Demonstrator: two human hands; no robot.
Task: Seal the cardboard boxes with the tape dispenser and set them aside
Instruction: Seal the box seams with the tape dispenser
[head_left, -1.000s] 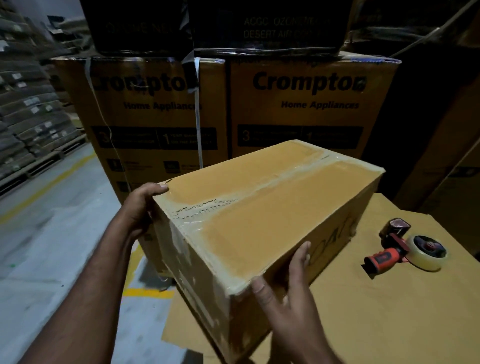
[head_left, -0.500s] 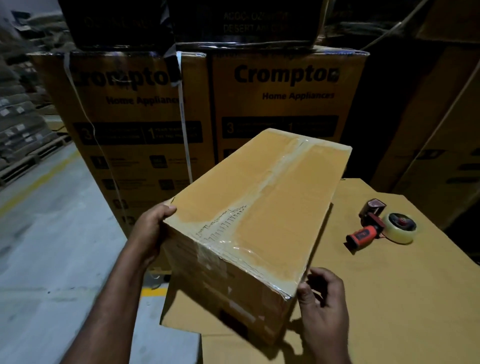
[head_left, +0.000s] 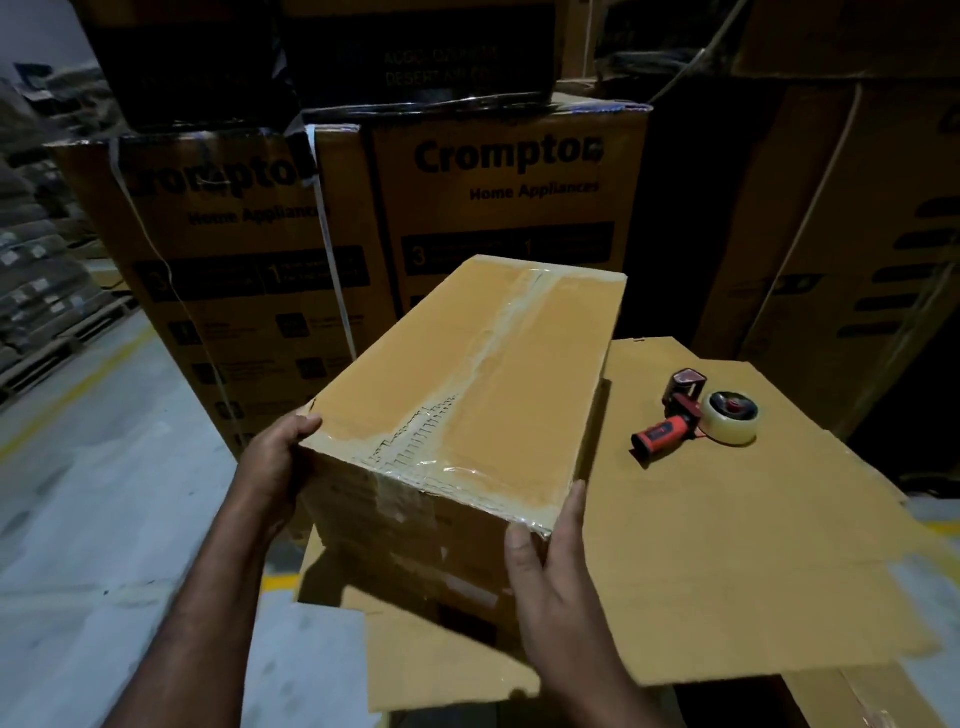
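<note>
From the head view, I have the cardboard box (head_left: 467, 374) between both hands, its near end raised and its far end over the flat cardboard sheet (head_left: 727, 545). My left hand (head_left: 275, 457) grips the near left corner, thumb on top and fingers wrapped down the side. My right hand (head_left: 550, 571) clasps the near right corner, thumb on the end face and fingers along the side.

Tape already runs down the top seam (head_left: 498, 343), so I judge this one ready to go aside. To do that well I should keep both corners pinched firmly, carry it level, and swing it away from the tape dispenser (head_left: 691, 415), which lies on the sheet well off to my right.

Counted: one box in hand, one dispenser carrying one roll, two printed cartons (head_left: 509, 208) behind.
</note>
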